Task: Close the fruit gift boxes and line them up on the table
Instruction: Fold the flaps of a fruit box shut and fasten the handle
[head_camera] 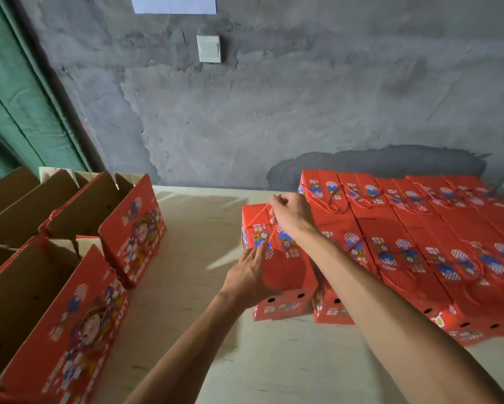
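Table (204, 234) is backed by grey wall (274, 112) at twelve o'clock, while cord (259, 212) is pinched by right hand (291, 212) and box (285, 275) is pressed by flat fingers of left hand (249, 272).

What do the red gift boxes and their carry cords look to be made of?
Open boxes: cardboard, by the plain brown insides and torn-looking flap edges; outsides printed red, finish unclear. Carry cord, pinched by the right hand: apparently twisted red string or rope.
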The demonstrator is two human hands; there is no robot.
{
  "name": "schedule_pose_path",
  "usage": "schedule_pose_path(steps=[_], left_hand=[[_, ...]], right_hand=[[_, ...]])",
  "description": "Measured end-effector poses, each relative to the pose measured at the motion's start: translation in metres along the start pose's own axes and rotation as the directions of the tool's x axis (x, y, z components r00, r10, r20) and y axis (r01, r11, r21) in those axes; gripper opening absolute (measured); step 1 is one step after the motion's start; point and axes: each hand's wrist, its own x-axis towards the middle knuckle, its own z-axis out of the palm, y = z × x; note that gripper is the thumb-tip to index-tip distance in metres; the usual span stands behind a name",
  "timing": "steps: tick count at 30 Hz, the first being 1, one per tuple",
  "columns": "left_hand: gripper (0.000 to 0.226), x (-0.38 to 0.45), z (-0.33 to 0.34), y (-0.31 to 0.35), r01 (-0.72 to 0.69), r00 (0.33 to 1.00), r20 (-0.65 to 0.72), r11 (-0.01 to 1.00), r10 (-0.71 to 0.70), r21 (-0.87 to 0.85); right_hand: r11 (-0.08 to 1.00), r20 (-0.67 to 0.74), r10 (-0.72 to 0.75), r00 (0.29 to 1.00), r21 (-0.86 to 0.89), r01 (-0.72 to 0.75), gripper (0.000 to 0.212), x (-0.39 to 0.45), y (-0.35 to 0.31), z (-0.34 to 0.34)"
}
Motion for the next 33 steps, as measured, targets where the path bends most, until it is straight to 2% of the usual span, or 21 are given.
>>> schedule_pose_path(steps=[4, 10, 14, 17, 22, 26, 28, 33], left_hand=[[0.124, 0.052, 0.007, -0.003, -0.009, 1.000, -0.022, 0.999, 0.008, -0.043], [0.113, 0.139, 0.011, -0.004, -0.015, 0.997, -0.076, 0.996, 0.008, -0.091], [0.105, 0.190, 0.015, -0.011, -0.013, 0.992, -0.123, 0.997, 0.004, -0.074], [0.104, 0.220, 0.021, -0.019, 0.009, 0.992, -0.129, 0.997, -0.018, -0.071], [0.099, 0.258, 0.027, -0.032, 0.021, 0.991, -0.127, 0.997, -0.031, -0.076], [0.090, 0.276, 0.030, -0.039, 0.034, 0.991, -0.124, 0.995, -0.046, -0.098], [0.084, 0.283, 0.031, -0.042, 0.040, 0.989, -0.138, 0.992, -0.057, -0.122], [0.070, 0.288, 0.037, -0.049, 0.017, 0.982, -0.184, 0.991, -0.041, -0.134]], right_hand=[[0.999, 0.014, -0.023, 1.000, -0.033, 0.024, 0.032, 0.047, 0.008, -0.008], [1.000, 0.031, -0.005, 1.000, 0.015, 0.004, 0.031, 0.121, 0.013, -0.021], [0.998, 0.035, 0.000, 0.999, 0.065, -0.002, 0.025, 0.162, 0.021, -0.026], [0.999, 0.065, -0.021, 0.998, 0.027, 0.020, 0.026, 0.189, 0.028, -0.026], [1.000, 0.054, 0.003, 0.999, -0.030, -0.001, 0.026, 0.218, 0.046, -0.015], [0.996, 0.080, 0.023, 0.997, 0.081, -0.030, 0.015, 0.232, 0.056, -0.009], [0.994, 0.083, 0.034, 0.996, 0.099, -0.042, 0.018, 0.237, 0.060, -0.005], [0.998, 0.042, 0.055, 0.998, 0.016, -0.055, 0.017, 0.239, 0.072, 0.003]])
